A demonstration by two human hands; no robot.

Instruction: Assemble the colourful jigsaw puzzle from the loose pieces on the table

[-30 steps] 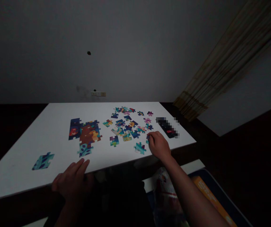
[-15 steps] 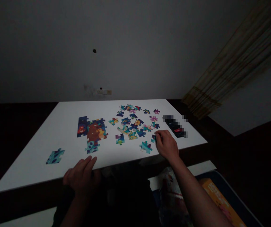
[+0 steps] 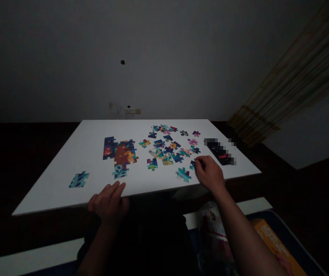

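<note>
A white table (image 3: 66, 168) carries a partly joined block of puzzle pieces (image 3: 120, 152) left of centre. Several loose coloured pieces (image 3: 168, 147) are scattered to its right. My right hand (image 3: 210, 175) rests near the front right edge, fingers curled in a pinch on a small dark puzzle piece (image 3: 193, 165). A teal piece (image 3: 183, 174) lies just left of that hand. My left hand (image 3: 109, 199) lies flat on the table's front edge, fingers stretched forward and holding nothing.
A teal joined piece (image 3: 79, 179) lies alone at the front left. A dark flat object (image 3: 220, 151) sits at the table's right side. Below the table are a plastic bag (image 3: 214, 234) and an orange box (image 3: 279, 245). The room is dim.
The view has shifted, so the table sits further right in the picture. My right hand keeps its pinch on the small piece by the front edge; my left hand stays flat.
</note>
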